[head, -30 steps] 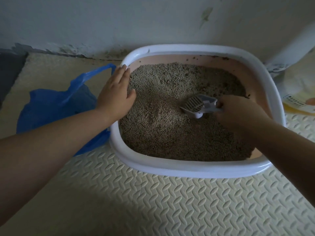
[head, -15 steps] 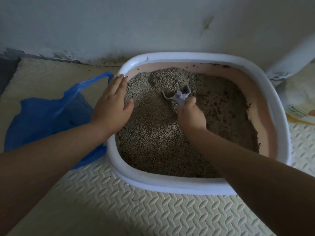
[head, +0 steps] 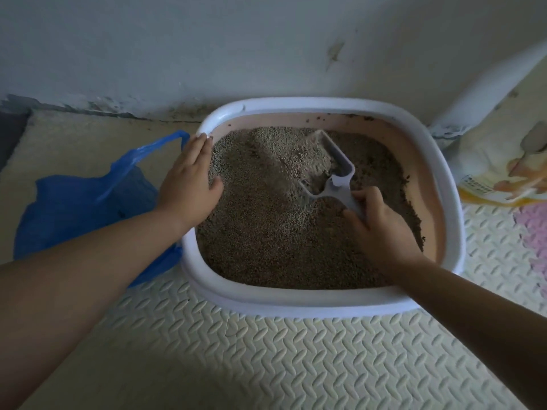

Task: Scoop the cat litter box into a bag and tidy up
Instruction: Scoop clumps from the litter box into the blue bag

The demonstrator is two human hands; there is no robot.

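Head view: scoop (head: 337,179) loaded in box (head: 296,303)

Within the last half-second the scoop has swung right toward the back wall and now carries litter (head: 266,232); right hand (head: 381,229) has its fingers curled round the handle; left hand (head: 189,184) lies flat, fingers straight, on the box rim; bag (head: 83,208) sits just left; sifting, then dumping, seems next.

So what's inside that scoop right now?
The scoop, gripped by the right hand, holds loose litter granules. Whether a clump lies beneath them is hidden.

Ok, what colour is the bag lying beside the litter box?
Blue. The bag lies left of the litter box, clearest in the head view.
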